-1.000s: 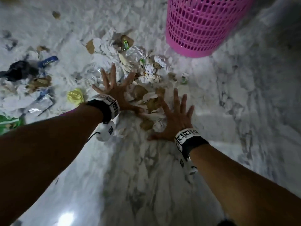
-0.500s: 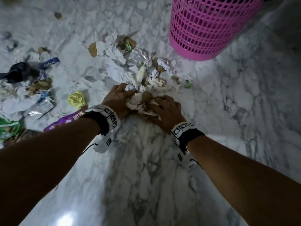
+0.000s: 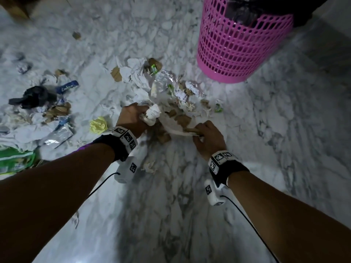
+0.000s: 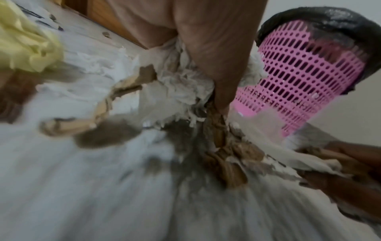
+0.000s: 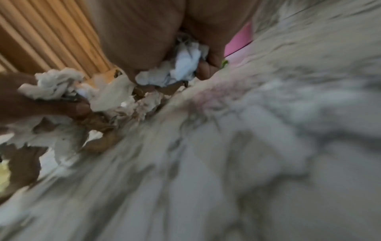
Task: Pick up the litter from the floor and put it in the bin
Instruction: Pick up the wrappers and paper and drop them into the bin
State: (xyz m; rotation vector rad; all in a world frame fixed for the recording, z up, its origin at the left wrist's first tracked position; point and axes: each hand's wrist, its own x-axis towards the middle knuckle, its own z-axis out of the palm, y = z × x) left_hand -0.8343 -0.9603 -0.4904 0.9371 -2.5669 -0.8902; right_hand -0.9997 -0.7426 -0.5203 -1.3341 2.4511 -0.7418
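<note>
Both my hands hold one bundle of litter (image 3: 176,122), crumpled white paper and brown card scraps, just above the marble floor. My left hand (image 3: 133,117) grips a wad of white tissue (image 4: 181,84) at the bundle's left end. My right hand (image 3: 206,136) clutches white paper (image 5: 185,65) at its right end. Brown scraps (image 4: 224,156) hang under the bundle. The pink mesh bin (image 3: 241,44), lined with a black bag, stands on the floor beyond and to the right. More white paper and foil scraps (image 3: 165,84) lie between my hands and the bin.
To the left lie a yellow paper ball (image 3: 98,125), a black bag scrap (image 3: 35,96), a blue wrapper (image 3: 67,86), a silver packet (image 3: 57,136) and a green packet (image 3: 15,161). A small white scrap (image 3: 150,167) lies near my left wrist. Wooden furniture (image 5: 51,37) stands behind.
My open hands came together over the pile, then closed on paper and card. The bundle now hangs stretched between them, lifted off the floor.
</note>
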